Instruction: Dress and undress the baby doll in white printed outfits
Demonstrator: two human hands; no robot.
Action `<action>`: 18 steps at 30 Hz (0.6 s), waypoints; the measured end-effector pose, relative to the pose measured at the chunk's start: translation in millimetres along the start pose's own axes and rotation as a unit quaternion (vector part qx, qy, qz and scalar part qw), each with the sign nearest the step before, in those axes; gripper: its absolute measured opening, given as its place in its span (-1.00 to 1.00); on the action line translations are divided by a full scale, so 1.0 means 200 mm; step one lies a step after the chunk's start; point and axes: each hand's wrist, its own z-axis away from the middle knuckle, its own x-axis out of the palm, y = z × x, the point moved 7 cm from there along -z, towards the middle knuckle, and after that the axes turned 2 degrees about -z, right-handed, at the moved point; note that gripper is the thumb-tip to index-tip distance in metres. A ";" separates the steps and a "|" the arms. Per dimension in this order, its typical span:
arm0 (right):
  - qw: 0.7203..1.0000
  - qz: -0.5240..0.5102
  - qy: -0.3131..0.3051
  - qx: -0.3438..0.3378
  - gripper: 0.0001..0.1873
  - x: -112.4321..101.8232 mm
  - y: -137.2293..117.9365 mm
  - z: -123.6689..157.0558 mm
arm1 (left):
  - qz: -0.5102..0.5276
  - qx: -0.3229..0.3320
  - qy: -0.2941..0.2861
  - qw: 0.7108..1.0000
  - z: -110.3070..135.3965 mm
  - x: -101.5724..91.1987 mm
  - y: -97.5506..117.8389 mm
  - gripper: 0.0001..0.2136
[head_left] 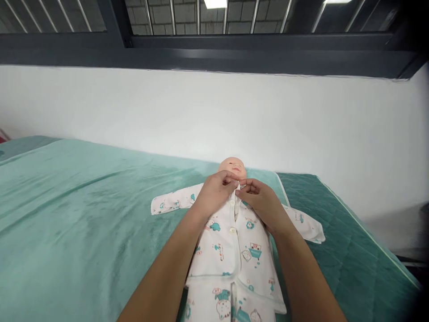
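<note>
Left hand (pixel 217 190) has its grip pinched close on the neck edge of a white fabric baby jacket (pixel 219 259) with teal cartoon prints; right hand (pixel 259 197) pinches there too, just below the bald plastic doll's head (pixel 231 164). Jacket's sleeves-out on mint-green plush bedding (pixel 83 214).

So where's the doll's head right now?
In the head view, the doll's head lies just right of centre, beyond the left hand and right hand, near the white wall.
</note>
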 end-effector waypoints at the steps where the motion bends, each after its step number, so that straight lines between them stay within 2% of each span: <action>1: 1.000 0.015 0.003 0.001 -0.68 0.00 0.00 0.00 | 0.000 -0.006 -0.001 1.000 0.00 0.00 0.00 -0.78; 8: 0.994 0.110 0.018 -0.014 -0.74 0.03 -0.05 0.02 | 0.017 -0.034 -0.007 0.999 0.01 0.01 -0.03 -0.77; 18: 0.989 0.143 0.008 -0.041 -0.69 0.04 -0.07 0.03 | 0.093 -0.055 -0.038 0.993 0.00 0.02 -0.05 -0.73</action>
